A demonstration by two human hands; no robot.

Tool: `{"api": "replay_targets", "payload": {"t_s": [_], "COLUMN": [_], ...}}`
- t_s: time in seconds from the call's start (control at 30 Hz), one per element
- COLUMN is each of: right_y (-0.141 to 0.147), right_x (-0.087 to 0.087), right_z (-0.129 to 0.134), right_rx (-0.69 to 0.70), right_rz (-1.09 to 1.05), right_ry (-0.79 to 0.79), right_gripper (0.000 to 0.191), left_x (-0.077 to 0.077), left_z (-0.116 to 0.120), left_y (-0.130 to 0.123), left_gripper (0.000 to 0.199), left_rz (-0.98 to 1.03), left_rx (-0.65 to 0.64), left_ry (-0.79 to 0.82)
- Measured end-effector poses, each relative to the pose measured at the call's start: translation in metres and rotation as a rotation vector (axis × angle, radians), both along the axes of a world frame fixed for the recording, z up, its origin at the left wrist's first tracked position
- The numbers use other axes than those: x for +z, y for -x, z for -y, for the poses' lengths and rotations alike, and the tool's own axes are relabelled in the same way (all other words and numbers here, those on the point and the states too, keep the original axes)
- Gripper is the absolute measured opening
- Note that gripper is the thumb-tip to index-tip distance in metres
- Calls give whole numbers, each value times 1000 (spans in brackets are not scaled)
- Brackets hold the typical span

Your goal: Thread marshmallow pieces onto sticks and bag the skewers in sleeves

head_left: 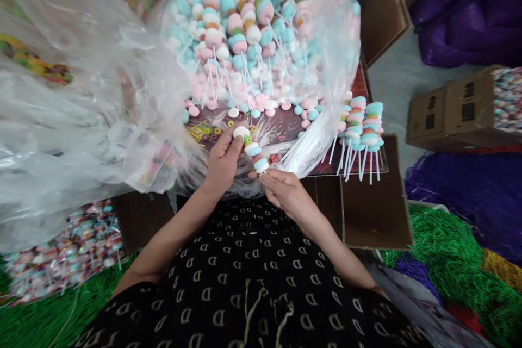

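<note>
Between my two hands is a marshmallow skewer (253, 149), tilted, with white and blue marshmallows and green and brown ring candies on it. My left hand (225, 156) pinches the white marshmallow at its upper end. Lower down, my right hand (284, 189) is closed on the stick end, just below a blue and white marshmallow; the stick itself is mostly hidden by my fingers. Loose ring candies (207, 130) lie beyond my left hand. A bundle of white sticks (310, 140) rests in clear plastic to the right of my hands.
Finished marshmallow skewers (244, 16) are heaped on a big plastic bag of marshmallows ahead. More skewers (369, 125) stick out over the table's right edge. Clear plastic bags (93, 81) bulge at left. Cardboard boxes (375, 201) stand below and at right, near green tinsel-like material (448, 250).
</note>
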State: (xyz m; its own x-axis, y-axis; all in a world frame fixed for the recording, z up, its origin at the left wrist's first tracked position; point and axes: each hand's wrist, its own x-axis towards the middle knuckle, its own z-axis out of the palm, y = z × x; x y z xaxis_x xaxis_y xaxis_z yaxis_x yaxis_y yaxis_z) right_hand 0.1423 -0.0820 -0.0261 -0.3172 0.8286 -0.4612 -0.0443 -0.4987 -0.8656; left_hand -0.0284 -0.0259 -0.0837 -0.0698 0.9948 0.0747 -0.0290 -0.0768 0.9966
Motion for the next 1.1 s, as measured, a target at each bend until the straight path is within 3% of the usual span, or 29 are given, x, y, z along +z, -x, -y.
{"api": "replay_targets", "payload": {"t_s": [0.13, 0.27, 0.6, 0.8, 0.93, 1.1], "right_y": [-3, -10, -22, -12, 1, 8], "right_x": [-1, -1, 3, 3, -7, -19], "right_z": [3, 5, -2, -2, -3, -9], "right_rx": [19, 12, 35, 13, 26, -74], "right_rz": [-12, -22, -54, -46, -30, -1], "right_ry": [15, 43, 71, 36, 23, -67], "right_gripper": [54, 49, 45, 44, 52, 63], "left_x": [9, 18, 24, 20, 22, 29], "left_z": [-1, -3, -7, -3, -2, -3], "left_y": [8, 17, 24, 23, 20, 7], "left_gripper": [46, 47, 42, 45, 49, 58], "left_rz": [-169, -325, -487, -408, -319, 57], "left_rx": [-41, -161, -318, -256, -242, -221], "left_ry": [-101, -152, -180, -141, -146, -93]}}
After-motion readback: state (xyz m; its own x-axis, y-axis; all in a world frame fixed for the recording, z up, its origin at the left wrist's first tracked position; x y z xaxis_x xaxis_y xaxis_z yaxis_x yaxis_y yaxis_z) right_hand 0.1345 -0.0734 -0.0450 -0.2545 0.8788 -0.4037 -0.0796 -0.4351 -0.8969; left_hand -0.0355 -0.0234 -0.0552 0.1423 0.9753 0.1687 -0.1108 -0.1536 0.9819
